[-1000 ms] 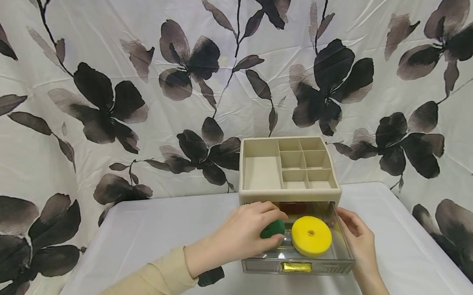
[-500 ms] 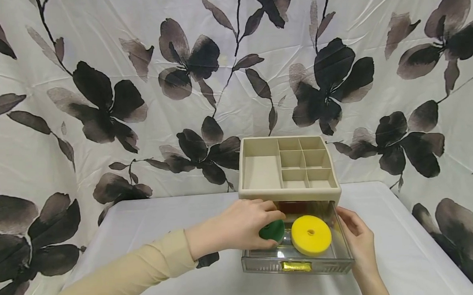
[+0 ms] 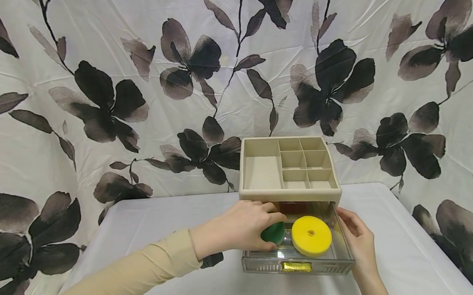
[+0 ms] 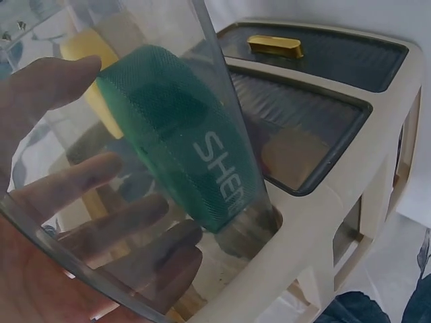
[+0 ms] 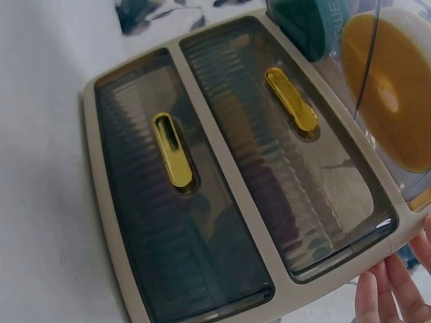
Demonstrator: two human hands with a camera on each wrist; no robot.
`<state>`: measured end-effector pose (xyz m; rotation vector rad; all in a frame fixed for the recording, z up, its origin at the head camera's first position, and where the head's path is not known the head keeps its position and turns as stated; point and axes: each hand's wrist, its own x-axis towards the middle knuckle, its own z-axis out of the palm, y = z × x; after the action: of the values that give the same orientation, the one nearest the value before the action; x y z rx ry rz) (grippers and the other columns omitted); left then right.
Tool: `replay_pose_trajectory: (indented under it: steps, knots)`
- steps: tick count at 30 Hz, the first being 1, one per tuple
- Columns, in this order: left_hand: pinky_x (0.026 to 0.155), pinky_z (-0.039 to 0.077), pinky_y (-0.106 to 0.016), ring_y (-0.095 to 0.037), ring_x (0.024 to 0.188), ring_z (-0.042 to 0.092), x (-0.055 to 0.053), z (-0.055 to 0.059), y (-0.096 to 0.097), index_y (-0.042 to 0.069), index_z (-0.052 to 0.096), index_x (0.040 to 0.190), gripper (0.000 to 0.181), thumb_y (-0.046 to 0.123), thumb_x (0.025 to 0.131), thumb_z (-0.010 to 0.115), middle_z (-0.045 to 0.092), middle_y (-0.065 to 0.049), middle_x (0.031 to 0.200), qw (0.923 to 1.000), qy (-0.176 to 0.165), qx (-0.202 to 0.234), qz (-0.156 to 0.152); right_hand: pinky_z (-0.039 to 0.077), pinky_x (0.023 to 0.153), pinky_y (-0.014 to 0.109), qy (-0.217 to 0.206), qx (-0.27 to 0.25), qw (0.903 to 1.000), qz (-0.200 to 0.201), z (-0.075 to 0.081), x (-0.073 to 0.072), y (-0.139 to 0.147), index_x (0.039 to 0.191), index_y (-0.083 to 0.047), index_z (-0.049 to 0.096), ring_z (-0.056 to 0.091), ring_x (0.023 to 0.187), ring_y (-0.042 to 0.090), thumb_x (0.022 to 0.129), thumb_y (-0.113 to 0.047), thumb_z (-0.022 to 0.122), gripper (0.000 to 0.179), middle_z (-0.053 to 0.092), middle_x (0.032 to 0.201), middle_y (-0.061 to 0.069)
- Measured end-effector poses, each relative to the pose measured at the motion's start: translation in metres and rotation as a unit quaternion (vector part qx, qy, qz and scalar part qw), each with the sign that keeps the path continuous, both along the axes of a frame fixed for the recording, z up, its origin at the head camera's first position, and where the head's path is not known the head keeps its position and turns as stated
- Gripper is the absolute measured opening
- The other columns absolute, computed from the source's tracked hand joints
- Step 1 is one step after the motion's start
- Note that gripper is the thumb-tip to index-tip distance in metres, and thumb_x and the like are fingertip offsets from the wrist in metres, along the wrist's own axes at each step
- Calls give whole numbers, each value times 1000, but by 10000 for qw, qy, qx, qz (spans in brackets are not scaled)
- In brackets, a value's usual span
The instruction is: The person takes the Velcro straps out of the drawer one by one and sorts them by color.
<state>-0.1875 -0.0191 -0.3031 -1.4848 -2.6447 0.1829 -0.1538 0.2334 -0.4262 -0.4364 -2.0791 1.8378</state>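
Observation:
My left hand (image 3: 242, 227) reaches into a clear pulled-out drawer (image 3: 263, 267) and holds a roll of green woven band (image 3: 274, 234) at its left side. Fingers lie over the roll's far edge, the thumb at its near edge. Pale letters show on the green band (image 4: 168, 128) in the left wrist view, seen through the drawer wall. To its right a yellow roll (image 3: 311, 236) with a small centre hole lies in the drawer. My right hand (image 3: 359, 239) rests against the drawer's right side, several fingertips (image 5: 367, 296) by the organizer's frame in the right wrist view.
The drawer belongs to a cream desktop organizer (image 3: 290, 194) with a compartmented top. Lower dark drawers with gold handles (image 5: 174, 151) show in the right wrist view. A white-covered table (image 3: 164, 218) lies beneath, with a floral cloth (image 3: 226, 99) hanging behind.
The green roll has tilted in my left hand, so more of its round face shows. The left forearm has swung lower at the elbow. My right hand and the yellow roll stay put.

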Motion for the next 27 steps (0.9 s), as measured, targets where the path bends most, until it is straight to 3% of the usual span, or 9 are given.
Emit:
replay_pose_trajectory:
  steps: [15,27]
  knots:
    - [67,44,-18,-9,86,59,2,-1,1,26,62,124,57,48,74,78,66,6,107,10000,40,-48,21,43,86,1,49,-50,10000,-13,1,0,-2,131,-8,54,51,108,-11,98,-23,55,36,56,110,-26]
    - [68,42,-18,-9,87,57,2,-4,-1,28,62,124,58,50,72,78,67,7,108,9998,19,177,3,42,87,1,48,1,10000,43,-1,-1,0,132,-9,53,50,109,-11,98,-23,55,37,55,113,-23]
